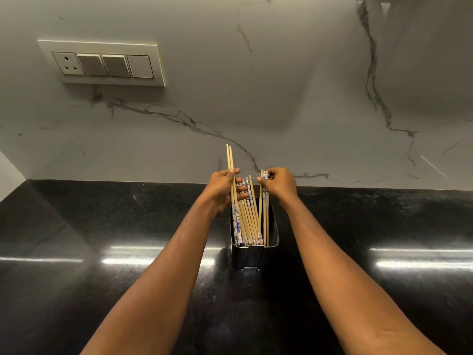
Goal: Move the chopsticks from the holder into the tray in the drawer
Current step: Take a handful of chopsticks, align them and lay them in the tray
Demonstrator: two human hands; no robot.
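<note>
A shiny metal holder (273, 233) stands on the black counter and is full of several wooden chopsticks (247, 216) with blue-and-white patterned ends. My left hand (222, 190) grips a pair of chopsticks (229, 157) that sticks up well above the others, its lower part still inside the holder. My right hand (280, 183) pinches the tops of a few chopsticks (265, 216) at the holder's right side. No drawer or tray is in view.
The glossy black counter (102, 226) runs left and right of the holder. Behind it rises a grey marble wall (281, 85) with a switch and socket plate (102, 64) at the upper left.
</note>
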